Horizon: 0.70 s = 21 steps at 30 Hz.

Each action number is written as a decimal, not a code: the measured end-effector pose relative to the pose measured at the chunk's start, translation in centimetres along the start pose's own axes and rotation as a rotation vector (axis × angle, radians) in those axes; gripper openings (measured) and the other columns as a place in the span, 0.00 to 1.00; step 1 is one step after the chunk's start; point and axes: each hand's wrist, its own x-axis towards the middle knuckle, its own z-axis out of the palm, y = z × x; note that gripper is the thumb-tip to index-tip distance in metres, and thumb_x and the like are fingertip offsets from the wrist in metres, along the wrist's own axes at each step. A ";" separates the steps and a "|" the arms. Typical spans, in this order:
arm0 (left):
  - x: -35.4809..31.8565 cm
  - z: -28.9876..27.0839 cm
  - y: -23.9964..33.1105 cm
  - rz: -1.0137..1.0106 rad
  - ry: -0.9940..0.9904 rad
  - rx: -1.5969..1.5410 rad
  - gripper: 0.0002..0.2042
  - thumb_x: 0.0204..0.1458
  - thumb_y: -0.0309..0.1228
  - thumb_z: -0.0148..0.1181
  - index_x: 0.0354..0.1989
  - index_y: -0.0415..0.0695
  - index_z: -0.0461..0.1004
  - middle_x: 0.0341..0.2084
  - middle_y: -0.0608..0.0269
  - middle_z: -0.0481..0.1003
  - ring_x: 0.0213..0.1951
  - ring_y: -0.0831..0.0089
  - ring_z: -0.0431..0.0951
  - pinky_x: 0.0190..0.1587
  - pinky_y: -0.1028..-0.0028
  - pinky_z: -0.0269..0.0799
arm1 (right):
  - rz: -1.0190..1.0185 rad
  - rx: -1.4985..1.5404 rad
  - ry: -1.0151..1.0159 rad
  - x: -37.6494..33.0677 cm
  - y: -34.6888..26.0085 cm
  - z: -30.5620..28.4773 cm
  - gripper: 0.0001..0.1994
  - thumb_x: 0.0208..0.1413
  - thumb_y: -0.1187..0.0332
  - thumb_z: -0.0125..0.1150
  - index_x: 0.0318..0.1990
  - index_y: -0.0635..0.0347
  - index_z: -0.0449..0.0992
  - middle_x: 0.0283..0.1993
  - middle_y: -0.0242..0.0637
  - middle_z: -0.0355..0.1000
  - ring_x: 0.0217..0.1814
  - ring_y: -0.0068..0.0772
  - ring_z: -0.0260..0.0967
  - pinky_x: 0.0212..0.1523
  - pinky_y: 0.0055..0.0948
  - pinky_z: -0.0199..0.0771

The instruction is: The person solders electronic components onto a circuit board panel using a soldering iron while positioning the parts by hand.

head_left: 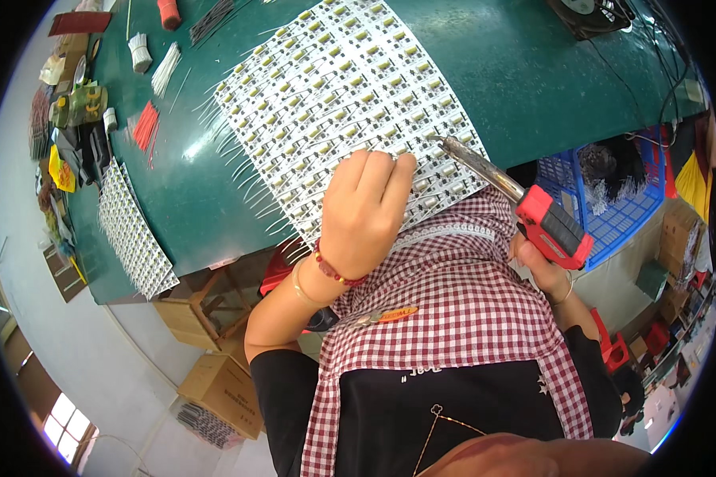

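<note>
A large white panel of small circuit boards [326, 87], with rows of yellowish parts and white wires sticking out along its left edge, lies on the green table. My left hand [366, 195] is closed over its near part, fingers bent and together; its fingertips, and anything they pinch, are hidden. In my right hand [537, 262] is a red and black soldering gun [553, 226], held by its handle. The gun's metal barrel points up and left, its tip over the panel's right side, a little right of my left fingers. Contact with the panel I cannot tell.
Bundles of red wires [145, 126] and white wires [165, 70] lie on the table [525, 71], left of the panel. A second panel [135, 230] hangs over the table's left edge. A blue plastic basket [612, 226] stands on the right. A fan [585, 12] sits far right.
</note>
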 end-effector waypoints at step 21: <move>-0.1 1.4 -0.6 -0.024 -0.137 -0.034 0.11 0.41 0.21 0.56 0.36 0.37 0.73 0.25 0.60 0.63 0.29 0.66 0.67 0.31 0.70 0.65 | 0.018 -0.223 0.036 1.4 -1.7 0.6 0.12 0.46 0.73 0.66 0.39 0.64 0.76 0.34 0.38 0.72 0.32 0.34 0.70 0.34 0.29 0.70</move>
